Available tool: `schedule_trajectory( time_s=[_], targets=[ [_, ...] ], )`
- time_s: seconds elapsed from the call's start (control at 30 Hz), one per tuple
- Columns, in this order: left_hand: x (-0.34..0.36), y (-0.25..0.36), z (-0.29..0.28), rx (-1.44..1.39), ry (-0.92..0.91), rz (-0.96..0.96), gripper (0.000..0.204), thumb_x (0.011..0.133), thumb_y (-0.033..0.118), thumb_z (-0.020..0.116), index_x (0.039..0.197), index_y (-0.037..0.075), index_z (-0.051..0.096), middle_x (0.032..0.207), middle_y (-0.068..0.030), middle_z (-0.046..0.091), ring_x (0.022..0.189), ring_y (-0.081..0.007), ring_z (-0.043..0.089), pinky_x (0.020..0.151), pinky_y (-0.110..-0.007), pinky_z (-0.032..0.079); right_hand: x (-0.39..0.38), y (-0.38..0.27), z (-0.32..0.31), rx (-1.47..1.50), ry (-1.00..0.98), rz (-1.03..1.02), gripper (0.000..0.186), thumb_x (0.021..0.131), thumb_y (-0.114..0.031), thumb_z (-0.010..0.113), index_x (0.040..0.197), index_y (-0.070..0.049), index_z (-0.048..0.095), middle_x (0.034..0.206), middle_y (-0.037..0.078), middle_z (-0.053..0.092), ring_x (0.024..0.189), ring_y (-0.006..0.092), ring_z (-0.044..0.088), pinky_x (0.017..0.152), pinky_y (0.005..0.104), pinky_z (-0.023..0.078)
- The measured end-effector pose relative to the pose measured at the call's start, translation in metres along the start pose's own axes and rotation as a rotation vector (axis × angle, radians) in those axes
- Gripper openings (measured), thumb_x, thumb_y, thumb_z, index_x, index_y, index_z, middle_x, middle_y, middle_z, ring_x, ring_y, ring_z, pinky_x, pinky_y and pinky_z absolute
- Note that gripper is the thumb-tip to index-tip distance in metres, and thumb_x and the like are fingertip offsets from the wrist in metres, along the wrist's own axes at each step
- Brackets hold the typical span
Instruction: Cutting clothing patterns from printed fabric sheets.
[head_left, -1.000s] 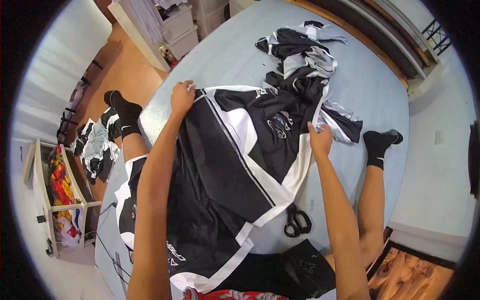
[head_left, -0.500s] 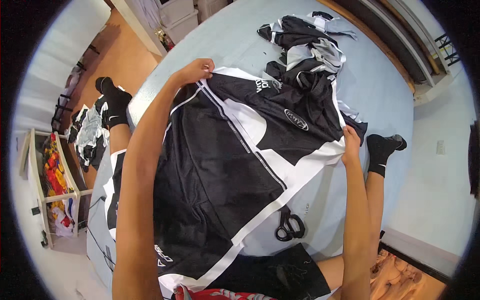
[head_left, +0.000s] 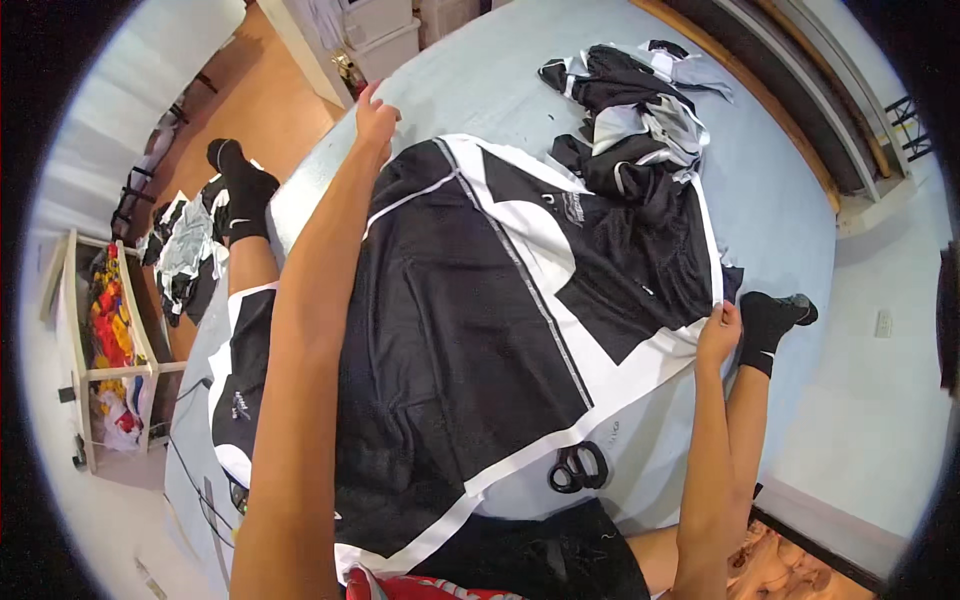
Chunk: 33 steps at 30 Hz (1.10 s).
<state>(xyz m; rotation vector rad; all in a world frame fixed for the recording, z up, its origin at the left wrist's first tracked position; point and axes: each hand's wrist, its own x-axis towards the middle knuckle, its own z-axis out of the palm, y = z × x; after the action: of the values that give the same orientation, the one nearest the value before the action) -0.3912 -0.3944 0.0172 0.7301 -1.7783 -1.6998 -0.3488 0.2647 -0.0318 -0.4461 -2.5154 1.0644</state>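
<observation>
A large black fabric sheet with white borders and white printed shapes (head_left: 450, 330) lies spread over the pale table between my arms. My right hand (head_left: 718, 335) pinches its white edge at the right, near my sock. At the far left, my left hand (head_left: 375, 120) is lifted just beyond the fabric, its index finger stretched out and nothing visible in it. Black-handled scissors (head_left: 578, 467) lie near the front edge of the sheet; their blades are hidden beneath it. Part of the same fabric bunches up at the far right side.
A heap of black, white and grey fabric scraps (head_left: 640, 110) sits at the far right of the pale table (head_left: 480, 70). More scraps (head_left: 187, 265) lie off the table at left, above a wooden rack of colourful cloth (head_left: 110, 320). My legs stretch along both sides.
My left hand has let go of the far corner of the fabric and moved up and away. That corner has dropped onto the table. My right hand has shifted slightly nearer, still gripping the edge.
</observation>
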Motion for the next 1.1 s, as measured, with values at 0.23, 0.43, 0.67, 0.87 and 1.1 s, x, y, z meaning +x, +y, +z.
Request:
schedule_trajectory(
  time_s=[0.23, 0.43, 0.67, 0.87, 1.1],
  targets=[
    [-0.174, 0.056, -0.160, 1.513, -0.526, 0.712, 0.076, 0.088, 0.040, 0.075, 0.153, 0.012, 0.047, 0.138, -0.0255, 0.057, 0.135, -0.0417, 0.050, 0.115, -0.054, 0.036, -0.141, -0.087, -0.068, -0.071, -0.469, -0.486, 0.046, 0.090, -0.016, 0.074, 0.133, -0.004, 0.061, 0.132, 0.017, 0.065, 0.128, 0.0330, 0.057, 0.112, 0.0432, 0.041],
    [-0.279, 0.089, -0.317, 1.451, -0.209, 0.200, 0.027, 0.093, 0.022, 0.073, 0.104, 0.000, 0.061, 0.113, -0.0226, 0.066, 0.099, -0.0416, 0.064, 0.083, -0.045, 0.051, -0.378, -0.189, -0.104, 0.316, -1.526, -0.881, 0.093, 0.078, -0.053, 0.080, 0.151, -0.007, 0.046, 0.157, 0.029, 0.035, 0.146, 0.0460, 0.034, 0.118, 0.0557, 0.034],
    [-0.258, 0.097, -0.491, 0.909, -0.023, 0.031, 0.020, 0.100, 0.015, 0.065, 0.095, -0.001, 0.056, 0.082, -0.0049, 0.063, 0.079, -0.0152, 0.057, 0.072, -0.033, 0.047, -0.506, -0.238, -0.135, 0.868, -1.356, -0.871, 0.018, 0.083, -0.011, 0.065, 0.100, -0.007, 0.059, 0.099, 0.010, 0.057, 0.096, 0.0275, 0.066, 0.072, 0.0374, 0.058],
    [-0.271, 0.136, -0.518, 1.619, 0.047, 0.219, 0.034, 0.090, 0.010, 0.069, 0.122, 0.003, 0.063, 0.110, -0.0216, 0.069, 0.106, -0.0421, 0.065, 0.094, -0.047, 0.050, -0.527, -0.304, -0.162, 1.164, -1.540, -0.893, 0.026, 0.086, -0.024, 0.070, 0.105, -0.007, 0.068, 0.127, 0.019, 0.062, 0.124, 0.0406, 0.056, 0.106, 0.0518, 0.046],
    [-0.235, 0.075, -0.228, 1.015, -0.447, 0.402, 0.035, 0.093, 0.011, 0.069, 0.128, 0.005, 0.068, 0.117, -0.0116, 0.071, 0.107, -0.0234, 0.067, 0.092, -0.035, 0.052, -0.337, -0.194, -0.094, 0.179, -0.943, 0.013, 0.025, 0.092, -0.021, 0.072, 0.113, -0.007, 0.068, 0.108, 0.011, 0.068, 0.095, 0.0275, 0.067, 0.086, 0.0403, 0.052]
  ],
)
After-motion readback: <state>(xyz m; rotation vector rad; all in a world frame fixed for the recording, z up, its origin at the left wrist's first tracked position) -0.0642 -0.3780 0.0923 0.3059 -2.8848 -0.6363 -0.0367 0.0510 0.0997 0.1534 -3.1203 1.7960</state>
